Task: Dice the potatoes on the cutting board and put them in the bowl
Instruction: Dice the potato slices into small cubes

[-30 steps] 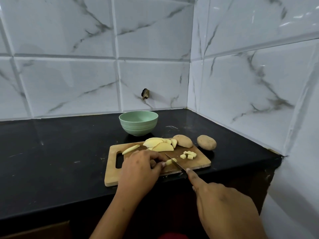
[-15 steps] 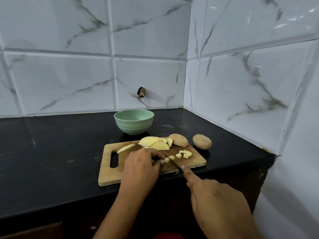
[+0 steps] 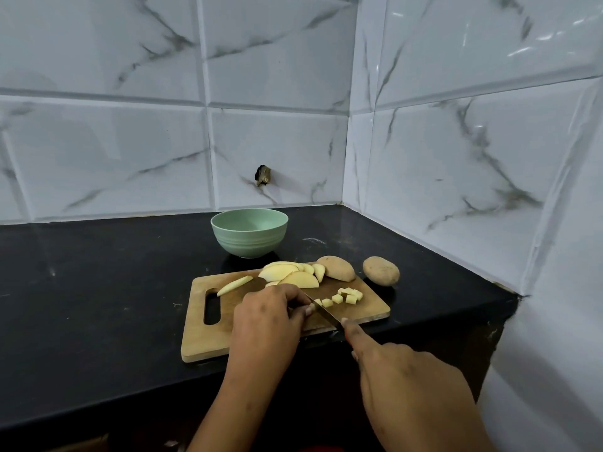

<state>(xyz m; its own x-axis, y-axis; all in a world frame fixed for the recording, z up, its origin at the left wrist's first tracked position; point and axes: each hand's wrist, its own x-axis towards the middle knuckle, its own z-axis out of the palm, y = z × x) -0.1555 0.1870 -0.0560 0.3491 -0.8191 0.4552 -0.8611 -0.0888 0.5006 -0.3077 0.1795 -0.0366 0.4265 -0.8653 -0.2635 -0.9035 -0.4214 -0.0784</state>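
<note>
A wooden cutting board (image 3: 202, 340) lies on the black counter. My left hand (image 3: 266, 321) curls over a potato strip, which it mostly hides. My right hand (image 3: 404, 386) grips a knife (image 3: 321, 309), forefinger along the spine, the blade down beside my left fingertips. Several small potato cubes (image 3: 347, 295) lie right of the blade. Potato slices (image 3: 290, 275), one loose strip (image 3: 234, 285) and a skin-on half potato (image 3: 337, 267) lie at the board's far side. A green bowl (image 3: 249, 234) stands behind the board.
A whole unpeeled potato (image 3: 381, 270) rests on the counter (image 3: 98, 288) just right of the board. Tiled walls close in the back and the right side. The counter's front edge runs just under the board's near edge.
The pile of cubes to the right of the blade has grown as the knife works along the strip under my left hand. The camera has shifted slightly.
</note>
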